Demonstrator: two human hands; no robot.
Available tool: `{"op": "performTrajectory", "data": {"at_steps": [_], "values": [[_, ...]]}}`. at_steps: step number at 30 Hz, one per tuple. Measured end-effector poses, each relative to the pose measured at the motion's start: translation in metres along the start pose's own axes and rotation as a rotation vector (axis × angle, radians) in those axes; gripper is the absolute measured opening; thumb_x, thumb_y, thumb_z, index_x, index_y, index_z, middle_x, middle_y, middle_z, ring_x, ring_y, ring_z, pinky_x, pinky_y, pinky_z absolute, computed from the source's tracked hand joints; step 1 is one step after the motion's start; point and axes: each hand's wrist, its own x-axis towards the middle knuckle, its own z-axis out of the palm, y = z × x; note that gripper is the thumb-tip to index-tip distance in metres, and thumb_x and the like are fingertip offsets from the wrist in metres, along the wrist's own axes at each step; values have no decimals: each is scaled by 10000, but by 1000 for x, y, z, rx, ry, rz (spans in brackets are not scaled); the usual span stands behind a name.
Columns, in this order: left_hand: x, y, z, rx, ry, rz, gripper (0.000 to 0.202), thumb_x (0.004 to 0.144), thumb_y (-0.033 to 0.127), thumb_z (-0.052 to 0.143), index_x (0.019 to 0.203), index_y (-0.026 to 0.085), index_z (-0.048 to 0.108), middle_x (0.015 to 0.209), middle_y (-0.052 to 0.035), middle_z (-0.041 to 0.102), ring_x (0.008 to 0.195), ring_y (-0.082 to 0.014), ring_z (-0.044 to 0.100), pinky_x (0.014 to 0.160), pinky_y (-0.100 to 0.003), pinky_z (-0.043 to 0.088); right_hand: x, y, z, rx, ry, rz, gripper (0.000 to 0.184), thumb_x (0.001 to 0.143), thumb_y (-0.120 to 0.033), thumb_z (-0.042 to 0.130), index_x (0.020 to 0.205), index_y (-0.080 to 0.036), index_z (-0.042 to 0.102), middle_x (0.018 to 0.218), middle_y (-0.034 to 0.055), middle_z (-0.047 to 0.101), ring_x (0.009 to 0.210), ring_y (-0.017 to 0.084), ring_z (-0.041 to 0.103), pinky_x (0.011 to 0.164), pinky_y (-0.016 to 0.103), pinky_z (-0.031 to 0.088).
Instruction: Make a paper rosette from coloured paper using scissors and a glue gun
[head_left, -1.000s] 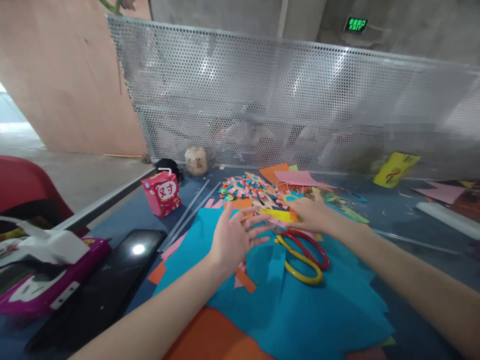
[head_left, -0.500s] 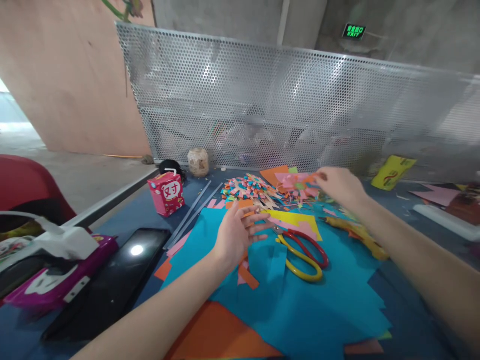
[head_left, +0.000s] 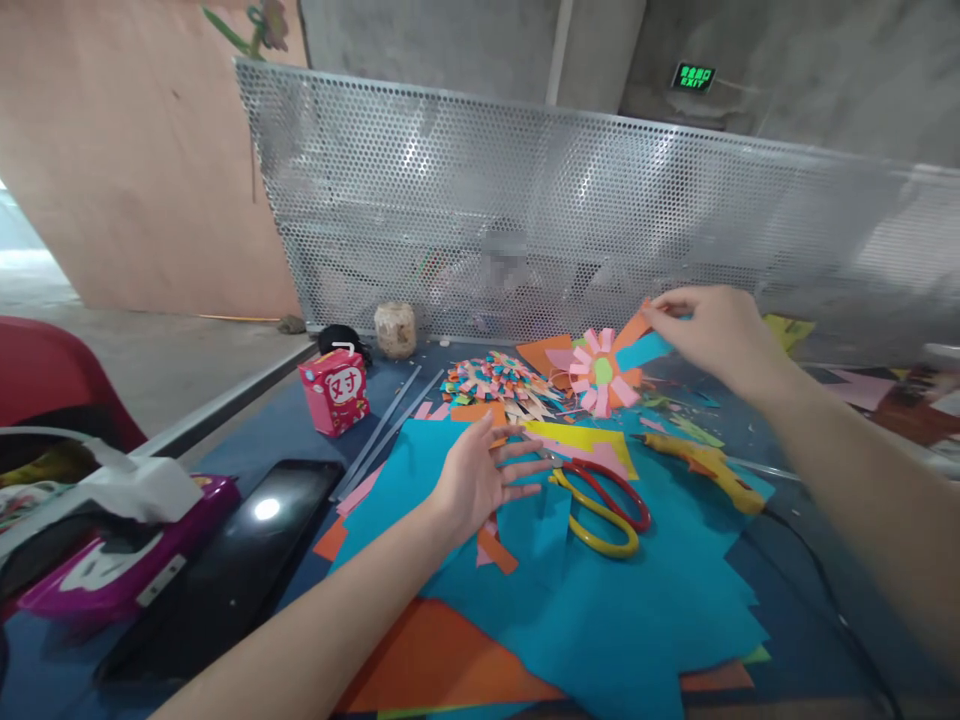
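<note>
My right hand (head_left: 712, 330) pinches the edge of a paper flower (head_left: 604, 368) with pink petals and a green centre, lifting it above the table's far side. My left hand (head_left: 480, 475) hovers open, fingers spread, over the blue paper sheets (head_left: 600, 610). Just to its right lie scissors (head_left: 604, 505) with red and yellow handles on the blue paper. A pile of small coloured paper strips (head_left: 495, 378) sits beyond my left hand.
A yellow glue gun (head_left: 705, 465) lies to the right with its cord running off. A pink carton (head_left: 335, 390), a jar (head_left: 395, 330), a black tablet (head_left: 225, 570) and a purple device (head_left: 112, 575) stand at left. Perforated metal screen (head_left: 525, 210) closes the back.
My right hand moved from the paper scraps by the scissors to the far right and lifted the paper flower. The glue gun came into view. My left hand stayed put.
</note>
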Motion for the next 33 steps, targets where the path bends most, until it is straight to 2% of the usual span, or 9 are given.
{"op": "performTrajectory", "data": {"at_steps": [6,9,12,15,20,23,26,30,33], "values": [[2,-3,-1,2,-34,-39,433,800,448,456,1084,123,422,1074,-207,580,863,-317,634,664,-380,476,-22,-34,-13,105,69,-219,177,797,-291,496,734,-217,644,685,17,658,595,158,587,543,269,431],[0,-2,0,-64,-26,-24,471,790,482,471,1107,139,407,1001,-170,610,829,-301,642,670,-389,479,-56,-60,-7,45,87,-622,201,838,-221,435,811,-199,633,760,42,674,683,175,611,587,281,445],[-4,4,1,-127,-25,18,437,803,481,464,1075,139,480,843,-106,646,723,-245,654,673,-361,487,-91,-81,4,-84,32,-1064,266,843,-145,385,773,-187,638,624,50,642,586,187,587,500,299,430],[-6,9,1,-153,-103,64,430,820,478,431,1014,123,575,804,-97,670,762,-243,651,732,-349,488,-113,-90,15,2,-55,-1175,250,847,-196,400,917,-131,631,730,87,676,646,221,608,560,353,480],[-5,9,0,-171,53,129,429,795,480,461,983,129,620,809,-91,696,809,-262,650,745,-366,499,-112,-75,29,330,-206,-925,417,861,-393,373,1149,-111,483,1023,142,640,926,264,595,738,404,504],[-3,6,0,-65,86,134,249,747,258,578,948,121,632,778,-77,702,742,-228,661,704,-317,510,-101,-61,45,481,-169,-509,348,836,-326,438,1152,-180,453,1133,124,570,1072,247,515,870,425,442],[1,2,-2,27,105,206,198,716,134,606,911,115,637,788,-71,706,695,-195,663,681,-280,514,-94,-52,68,760,-269,-62,504,745,-356,575,1188,-205,387,1255,131,463,1088,239,494,852,404,455],[6,-1,-5,49,81,234,117,741,162,603,837,113,648,768,-70,708,689,-189,665,715,-292,520,-96,-49,90,1214,-575,265,344,691,-372,641,953,-211,487,845,21,602,680,131,578,621,277,481],[7,-3,-6,78,44,226,119,749,198,606,817,114,655,758,-66,709,710,-186,665,732,-285,521,-103,-48,92,1391,-657,377,292,636,-361,708,732,-196,487,575,-67,501,487,62,458,474,193,385]]}}
